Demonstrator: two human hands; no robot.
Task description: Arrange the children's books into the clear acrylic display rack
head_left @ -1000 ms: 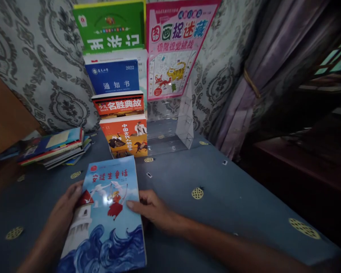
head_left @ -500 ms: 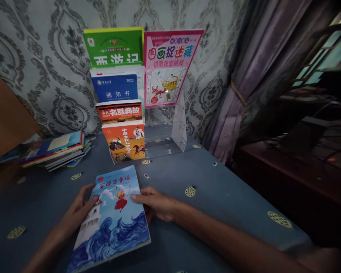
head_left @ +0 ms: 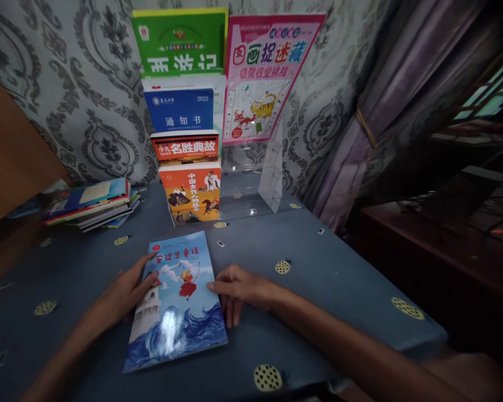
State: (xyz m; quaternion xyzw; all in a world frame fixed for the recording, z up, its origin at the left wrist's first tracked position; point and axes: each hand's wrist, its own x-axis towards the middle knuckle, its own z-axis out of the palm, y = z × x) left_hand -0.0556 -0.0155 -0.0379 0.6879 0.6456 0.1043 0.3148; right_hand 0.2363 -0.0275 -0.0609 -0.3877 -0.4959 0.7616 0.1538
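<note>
A blue picture-cover storybook point(head_left: 184, 312) with a girl in red, a white tower and waves is face up, low over the table or resting on it; I cannot tell which. My left hand point(head_left: 129, 285) grips its left edge, thumb across the cover and a fingertip near the upper corner. On the opposite edge my right hand point(head_left: 243, 290) holds with its thumb on the rim, the other fingers bent down alongside. Behind the storybook stands a clear plastic book rack point(head_left: 271, 178). Its left column holds an orange book point(head_left: 193, 195), a red-titled book point(head_left: 188, 148), a blue booklet point(head_left: 182, 110) and a green book point(head_left: 180, 42).
A pink picture book point(head_left: 272, 78) leans in the rack's upper right, above see-through tiers. At the left lies a pile of books point(head_left: 92, 204) near a brown wooden panel point(head_left: 17, 151). The blue tablecloth point(head_left: 318, 279) has pineapple prints. A tied curtain point(head_left: 360, 128) hangs at the right.
The view has tipped downward, so the rack appears higher. The storybook appears flatter and shows a bright glare on its waves. Both hands remain at its edges, with the right fingers now lower beside it.
</note>
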